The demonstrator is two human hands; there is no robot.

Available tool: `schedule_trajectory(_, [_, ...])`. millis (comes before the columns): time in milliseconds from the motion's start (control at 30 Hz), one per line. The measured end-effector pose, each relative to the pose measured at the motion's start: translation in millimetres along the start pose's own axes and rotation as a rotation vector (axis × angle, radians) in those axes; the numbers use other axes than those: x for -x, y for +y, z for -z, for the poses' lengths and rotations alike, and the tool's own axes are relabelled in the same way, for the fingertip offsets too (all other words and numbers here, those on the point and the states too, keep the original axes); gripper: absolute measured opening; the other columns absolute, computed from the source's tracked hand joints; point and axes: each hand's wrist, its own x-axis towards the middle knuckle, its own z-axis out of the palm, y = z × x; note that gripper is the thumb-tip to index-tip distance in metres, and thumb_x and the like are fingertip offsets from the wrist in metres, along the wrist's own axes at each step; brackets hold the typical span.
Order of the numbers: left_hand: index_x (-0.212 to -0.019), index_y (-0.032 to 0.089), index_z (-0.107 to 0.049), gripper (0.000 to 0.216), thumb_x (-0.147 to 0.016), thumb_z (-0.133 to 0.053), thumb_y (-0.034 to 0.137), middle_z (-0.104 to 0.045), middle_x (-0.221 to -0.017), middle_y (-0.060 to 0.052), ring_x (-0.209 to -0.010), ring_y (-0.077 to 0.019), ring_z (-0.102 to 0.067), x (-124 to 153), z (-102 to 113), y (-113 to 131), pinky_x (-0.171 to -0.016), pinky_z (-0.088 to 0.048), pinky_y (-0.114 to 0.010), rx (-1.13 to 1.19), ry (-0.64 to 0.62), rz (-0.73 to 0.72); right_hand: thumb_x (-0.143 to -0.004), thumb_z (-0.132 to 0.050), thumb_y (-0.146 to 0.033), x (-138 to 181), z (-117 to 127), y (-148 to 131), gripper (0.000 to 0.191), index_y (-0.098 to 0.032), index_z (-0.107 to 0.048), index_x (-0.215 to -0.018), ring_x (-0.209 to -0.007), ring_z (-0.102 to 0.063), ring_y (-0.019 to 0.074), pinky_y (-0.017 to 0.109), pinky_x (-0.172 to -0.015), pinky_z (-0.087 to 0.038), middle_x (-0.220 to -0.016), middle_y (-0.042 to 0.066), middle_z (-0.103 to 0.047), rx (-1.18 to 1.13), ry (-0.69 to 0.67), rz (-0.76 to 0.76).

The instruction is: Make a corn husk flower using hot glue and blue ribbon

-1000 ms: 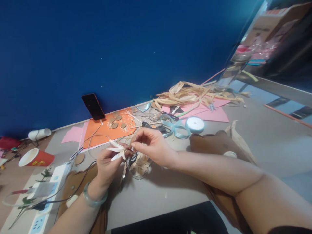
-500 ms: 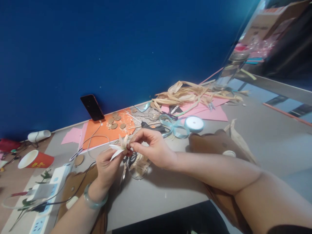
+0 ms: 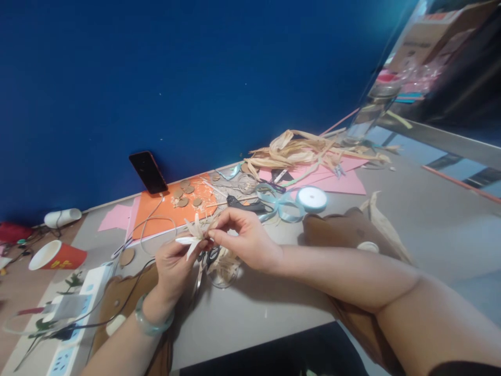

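Observation:
My left hand (image 3: 174, 263) pinches a small flower made of pale husk strips (image 3: 192, 236), its petals fanning left and up. My right hand (image 3: 242, 235) meets it from the right, thumb and forefinger closed on the same husk flower at its centre. Both hands hover just above the grey table (image 3: 274, 308). Under them lie black-handled scissors (image 3: 209, 258) and a clear round dish of husk scraps (image 3: 224, 269). A green bangle (image 3: 151, 321) circles my left wrist.
A pile of dried husks (image 3: 309, 149) lies on pink paper at the back. Blue ribbon and its spool (image 3: 311, 199), an orange sheet with brown discs (image 3: 172, 206), a propped phone (image 3: 147, 171), a red cup (image 3: 57, 255) and a power strip (image 3: 74, 324) surround the hands.
The husk flower has been turned a little between my fingers; its upper petals now stand more upright. Both hands have stayed almost in place.

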Motion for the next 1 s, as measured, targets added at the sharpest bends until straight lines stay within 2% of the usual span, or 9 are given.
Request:
schedule_trajectory(333, [-0.077, 0.021, -0.076, 0.008, -0.072, -0.072, 0.016, -0.073, -0.07, -0.001, -0.059, -0.0127, -0.064, 0.3, 1.6, -0.6, -0.056, -0.05, -0.021, -0.034, -0.001, -0.026, -0.074, -0.069, -0.019, -1.2, -1.6, -0.9, 0.012, -0.016, -0.059, -0.068, -0.063, -0.065, 0.0122, 0.027, -0.063, -0.054, -0.066, -0.001, -0.067, 0.014, 0.03, 0.018])
schedule_trajectory(700, [-0.076, 0.017, -0.074, 0.014, -0.063, -0.08, 0.019, -0.073, -0.07, -0.003, -0.062, -0.0155, -0.065, 4.6, 0.7, -9.6, -0.06, -0.052, -0.024, -0.028, 0.09, 0.076, -0.075, -0.067, -0.017, 0.1, 1.3, 0.1, 0.007, -0.015, -0.061, -0.073, -0.064, -0.066, 0.0128, 0.026, -0.064, -0.053, -0.066, 0.001, -0.068, 0.007, -0.022, -0.025])
schedule_trajectory(1000, [-0.07, 0.016, -0.073, 0.01, -0.066, -0.078, 0.024, -0.07, -0.064, -0.002, -0.056, -0.0129, -0.061, -0.7, 0.8, -0.1, -0.055, -0.049, -0.022, 0.042, 0.024, 0.078, -0.075, -0.069, -0.02, -0.4, 0.5, 1.1, 0.011, -0.015, -0.06, -0.072, -0.064, -0.067, 0.0133, 0.026, -0.063, -0.054, -0.065, 0.001, -0.068, -0.036, -0.036, -0.025])
